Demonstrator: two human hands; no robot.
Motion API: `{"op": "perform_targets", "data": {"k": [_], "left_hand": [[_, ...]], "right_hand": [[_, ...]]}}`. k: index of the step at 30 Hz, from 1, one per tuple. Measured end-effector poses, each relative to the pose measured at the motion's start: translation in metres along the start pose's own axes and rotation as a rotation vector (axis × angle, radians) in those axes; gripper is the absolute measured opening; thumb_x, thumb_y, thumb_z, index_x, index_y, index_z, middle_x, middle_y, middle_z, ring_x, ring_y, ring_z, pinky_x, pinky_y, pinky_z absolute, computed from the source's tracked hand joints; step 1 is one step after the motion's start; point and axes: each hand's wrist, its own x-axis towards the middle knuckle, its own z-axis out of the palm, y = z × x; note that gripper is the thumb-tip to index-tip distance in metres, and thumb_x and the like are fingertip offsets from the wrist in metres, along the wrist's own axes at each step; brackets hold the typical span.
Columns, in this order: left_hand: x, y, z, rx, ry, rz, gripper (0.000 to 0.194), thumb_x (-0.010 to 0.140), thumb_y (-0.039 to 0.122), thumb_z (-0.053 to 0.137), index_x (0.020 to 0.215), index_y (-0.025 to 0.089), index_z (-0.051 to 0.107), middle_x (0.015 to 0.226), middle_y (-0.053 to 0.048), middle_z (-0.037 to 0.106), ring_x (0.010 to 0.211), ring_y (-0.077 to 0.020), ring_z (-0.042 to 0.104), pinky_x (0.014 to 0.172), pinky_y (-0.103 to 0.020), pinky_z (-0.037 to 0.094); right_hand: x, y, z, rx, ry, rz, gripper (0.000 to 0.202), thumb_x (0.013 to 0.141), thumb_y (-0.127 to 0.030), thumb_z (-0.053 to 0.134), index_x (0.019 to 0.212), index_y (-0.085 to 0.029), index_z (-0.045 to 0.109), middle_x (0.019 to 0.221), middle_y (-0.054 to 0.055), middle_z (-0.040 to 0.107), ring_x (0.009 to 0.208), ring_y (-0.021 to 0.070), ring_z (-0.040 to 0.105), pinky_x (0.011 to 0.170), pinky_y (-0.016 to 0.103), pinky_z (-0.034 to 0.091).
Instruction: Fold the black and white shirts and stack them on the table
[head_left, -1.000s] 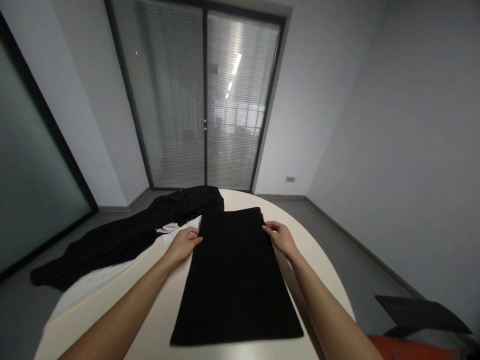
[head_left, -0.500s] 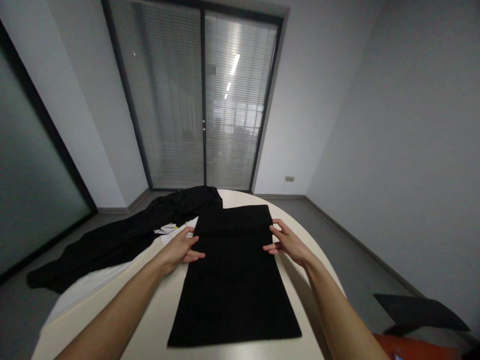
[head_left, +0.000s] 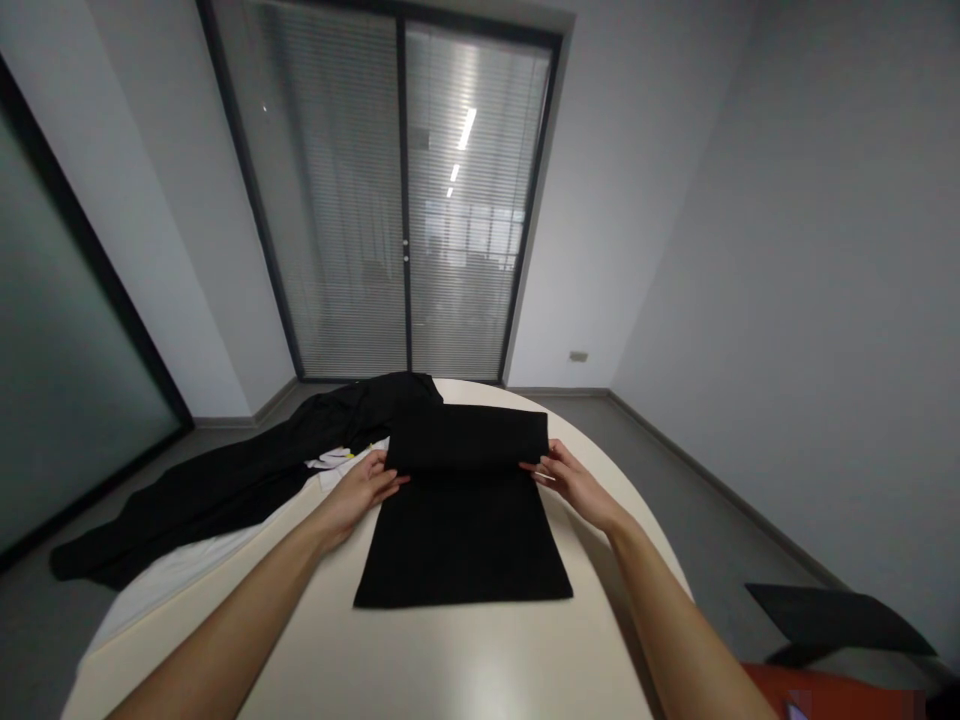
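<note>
"What do we count on the one tabletop?"

"One black cloth, at six o'clock in our view, its far end doubled over."

"And our grip?"

"Two grips, both narrow: our left hand pinches the cloth's edge at its nine o'clock, our right hand at its three."

"Anything else?"

"One black garment and some white fabric, both towards our eight o'clock."
</note>
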Motion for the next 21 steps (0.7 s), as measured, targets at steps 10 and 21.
{"op": "perform_targets", "data": {"k": [10, 21], "left_hand": [[-0.008, 0.009, 0.007, -0.122, -0.106, -0.009, 0.047, 0.076, 0.035, 0.081, 0.116, 0.018, 0.062, 0.125, -0.010, 0.067, 0.116, -0.0252, 0.062, 0.097, -0.034, 0.047], [-0.014, -0.001, -0.016, 0.001, -0.212, 0.077, 0.015, 0.071, 0.022, 0.077, 0.073, 0.018, 0.063, 0.097, -0.004, 0.072, 0.096, -0.0226, 0.066, 0.087, -0.031, 0.047]], "right_hand": [[-0.002, -0.002, 0.000, -0.093, -0.029, -0.001, 0.066, 0.073, -0.040, 0.081, 0.129, -0.021, 0.052, 0.108, 0.005, 0.067, 0.104, 0.0236, 0.061, 0.095, 0.039, 0.046], [-0.013, -0.007, -0.017, -0.074, -0.340, -0.010, 0.028, 0.066, -0.028, 0.082, 0.079, -0.019, 0.059, 0.129, 0.009, 0.062, 0.116, 0.0253, 0.056, 0.093, 0.036, 0.044]]}}
